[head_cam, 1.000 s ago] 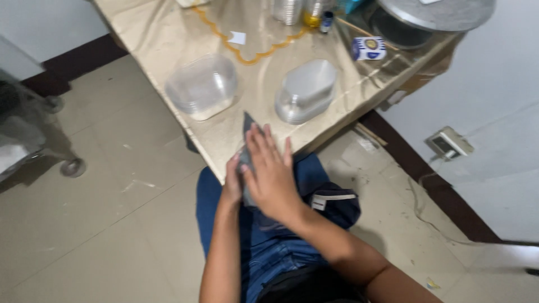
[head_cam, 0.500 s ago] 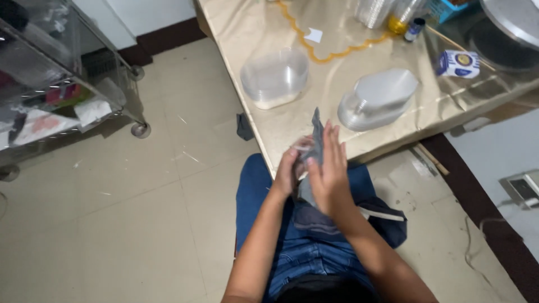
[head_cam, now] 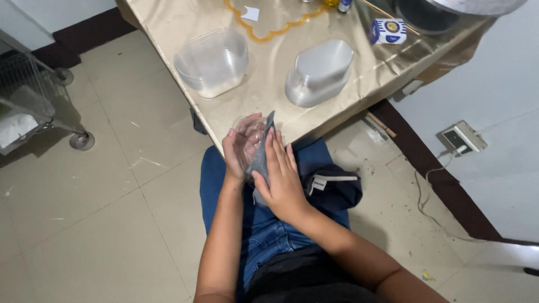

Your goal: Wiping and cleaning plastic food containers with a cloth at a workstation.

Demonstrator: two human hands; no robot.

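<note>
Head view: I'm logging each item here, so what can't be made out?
- Clear plastic container in the left hand: mostly hidden by the fingers and grey cloth.
- Large metal pot, head view: cut off by the top edge.
- Wire rack: cut off at the left edge.
- Small blue-and-white box: too small to identify.

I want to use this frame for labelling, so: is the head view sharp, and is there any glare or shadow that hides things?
Head view: mostly sharp, evenly lit; soft glare on the glossy tablecloth; the clear container in the left hand is hard to make out; the right hand presses a grey cloth; faint shadows on the floor.
</note>
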